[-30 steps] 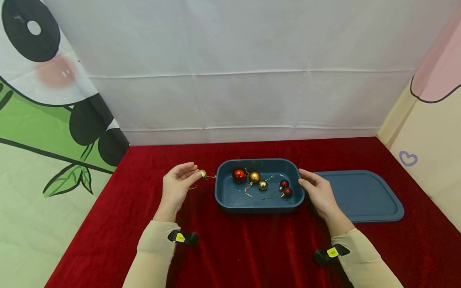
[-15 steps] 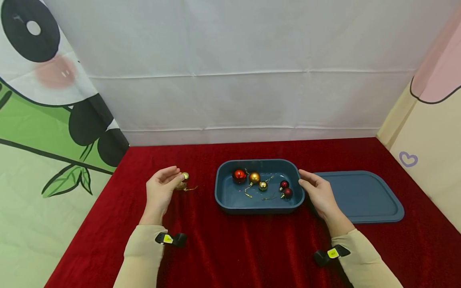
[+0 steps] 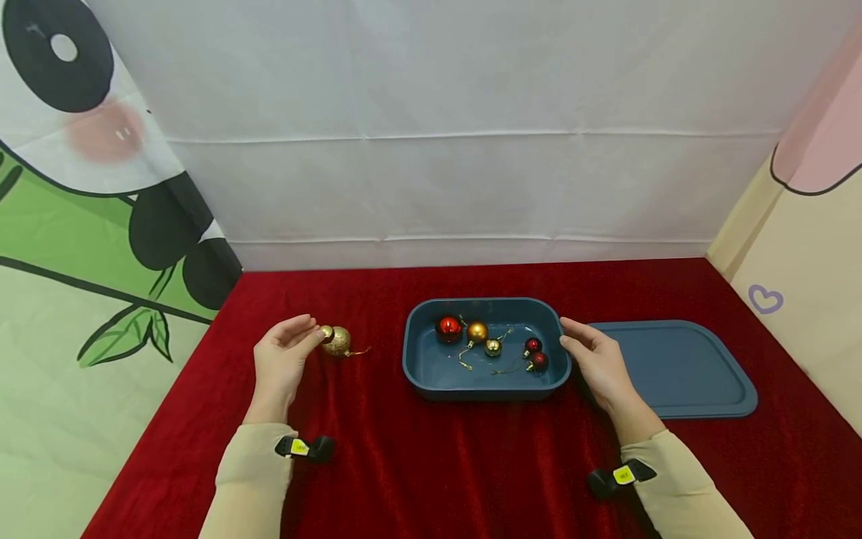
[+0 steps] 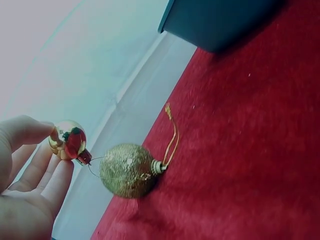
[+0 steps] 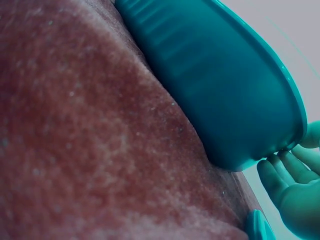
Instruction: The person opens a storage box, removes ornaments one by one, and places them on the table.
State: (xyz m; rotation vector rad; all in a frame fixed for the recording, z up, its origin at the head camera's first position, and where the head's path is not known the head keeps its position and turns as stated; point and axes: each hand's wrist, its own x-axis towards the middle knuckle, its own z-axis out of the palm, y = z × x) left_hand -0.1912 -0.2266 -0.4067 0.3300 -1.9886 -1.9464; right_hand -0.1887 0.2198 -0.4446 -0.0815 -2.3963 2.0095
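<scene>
My left hand (image 3: 281, 359) pinches a small shiny gold Christmas bauble (image 4: 67, 140) between thumb and fingertips, its metal cap tilted down and its thin loop trailing. A larger glittery gold bauble (image 4: 127, 170) with a gold cord lies on the cloth just beyond it; the small one overlaps it in the head view. My right hand (image 3: 601, 365) holds the right end of the blue plastic box (image 3: 486, 394), thumb and fingers at the rim. Inside the box lie a bright red bauble (image 3: 448, 329), an orange-gold one (image 3: 477, 332), a small gold one (image 3: 493, 347) and two dark red ones (image 3: 536, 361).
A flat blue lid (image 3: 676, 367) lies right of the box, partly behind my right hand. Dark red velvet cloth (image 3: 431, 464) covers the table. A pale fabric backdrop (image 3: 471, 187) stands along the far edge, with printed cartoon panels at both sides.
My left hand has moved left, away from the box, carrying the small gold bauble. The glittery bauble, previously behind the hand, has come into view. My right hand stays at the box.
</scene>
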